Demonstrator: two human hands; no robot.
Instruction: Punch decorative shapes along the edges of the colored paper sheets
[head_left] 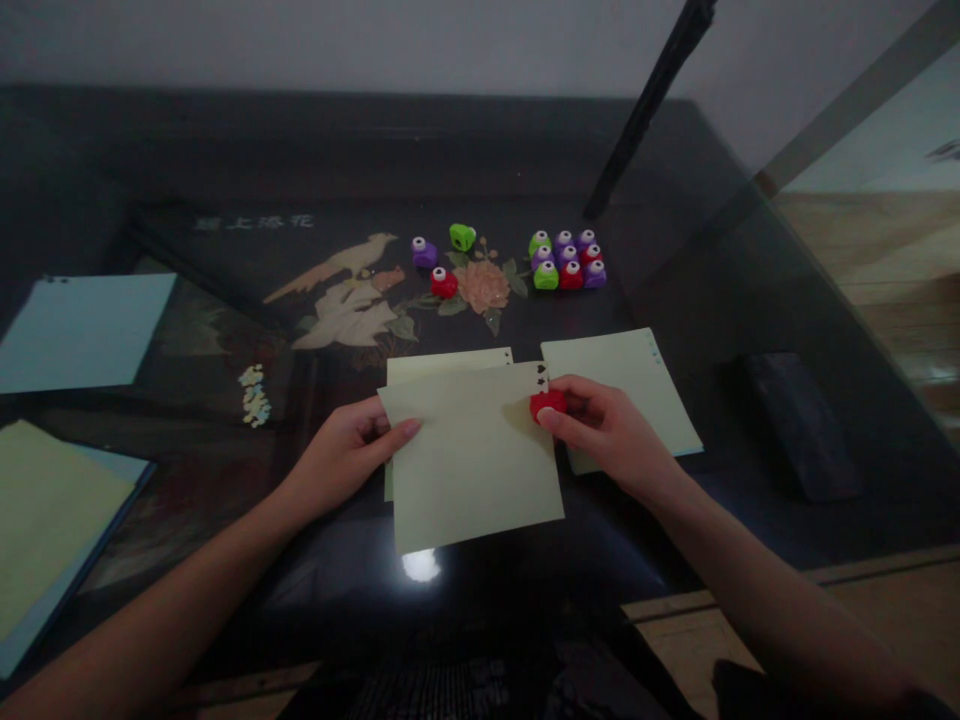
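Observation:
My left hand [346, 452] pinches the left edge of a pale yellow sheet of paper [472, 455] held over the dark glass table. My right hand [609, 428] is closed on a small red paper punch [547, 403] clamped on the sheet's upper right edge, where small punched holes show. Another pale sheet [450, 364] lies under the held one, and a third [626, 385] lies under my right hand.
A cluster of green, purple and red punches [568, 260] stands beyond the sheets; three loose ones [444, 282] lie to its left. A light blue sheet [79, 330] and a stack of paper [45, 520] are far left. A dark flat object [799, 425] lies right.

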